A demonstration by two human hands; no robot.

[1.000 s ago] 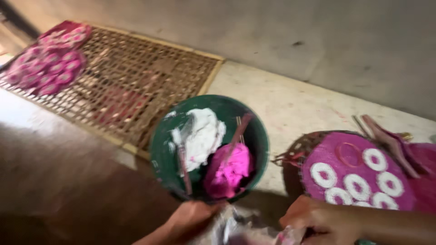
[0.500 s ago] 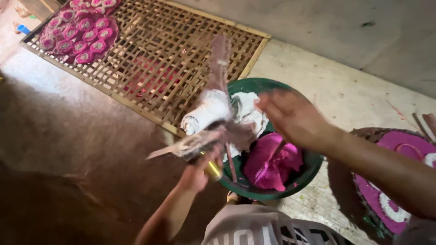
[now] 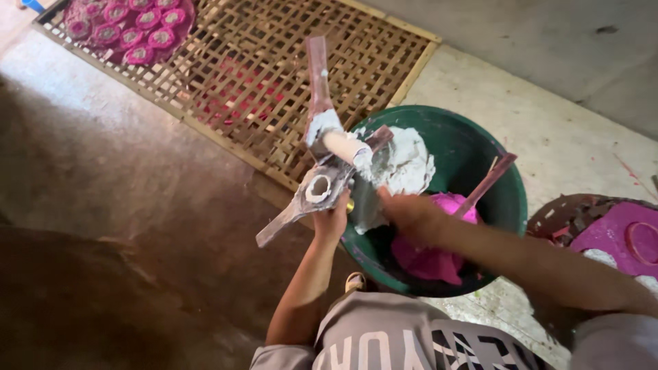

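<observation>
A single head-worn camera looks steeply down from close above, past the person's arms, onto the floor [image 3: 123, 205], with a wall along the far edge.

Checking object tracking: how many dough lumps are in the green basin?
2. White dough lies at the back-left of the green basin; pink dough lies at the front, partly behind the right hand. More may be hidden under the arm.

Basin [image 3: 504, 205] btwn lattice mat [image 3: 274, 82], left, & tray [image 3: 569, 216], right.
</observation>
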